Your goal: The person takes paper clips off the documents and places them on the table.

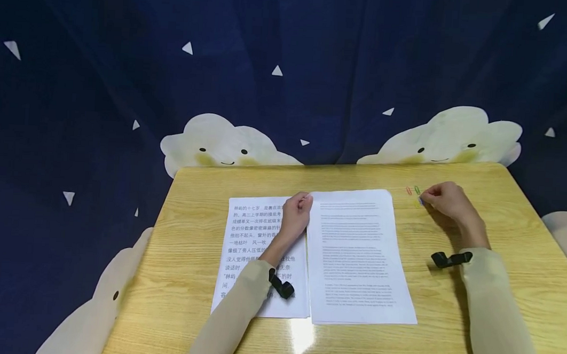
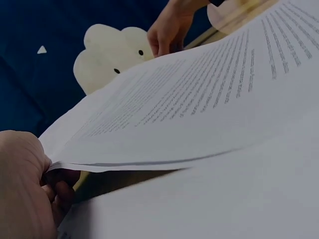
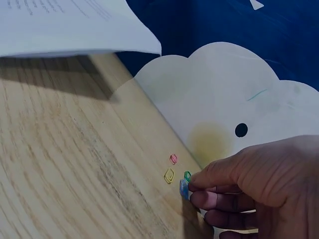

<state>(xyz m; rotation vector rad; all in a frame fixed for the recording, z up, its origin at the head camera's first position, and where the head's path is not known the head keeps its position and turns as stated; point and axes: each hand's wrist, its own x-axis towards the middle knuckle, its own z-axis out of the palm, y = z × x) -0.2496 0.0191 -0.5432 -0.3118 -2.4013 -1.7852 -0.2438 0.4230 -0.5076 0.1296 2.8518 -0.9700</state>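
My left hand (image 1: 294, 217) pinches the top-left corner of the printed sheets (image 1: 358, 256) on the right, between thumb and fingers. In the left wrist view that edge of the sheets (image 2: 129, 144) is lifted, leaving a gap beneath. My right hand (image 1: 448, 200) pinches a blue paper clip (image 3: 184, 189) between thumb and fingertips, close over the table's far right part. Near those fingertips lie a red paper clip (image 1: 409, 191), a green paper clip (image 1: 417, 190) and a yellow paper clip (image 3: 169, 175). My left forearm crosses above the other printed sheets (image 1: 242, 239), hiding part of their text.
A wooden table (image 1: 183, 246) carries everything. Behind its far edge hangs a dark blue curtain (image 1: 317, 93) with white triangles and smiling clouds. Dark straps with small mounts sit at both wrists, the right strap (image 1: 452, 259) beside the light sleeve.
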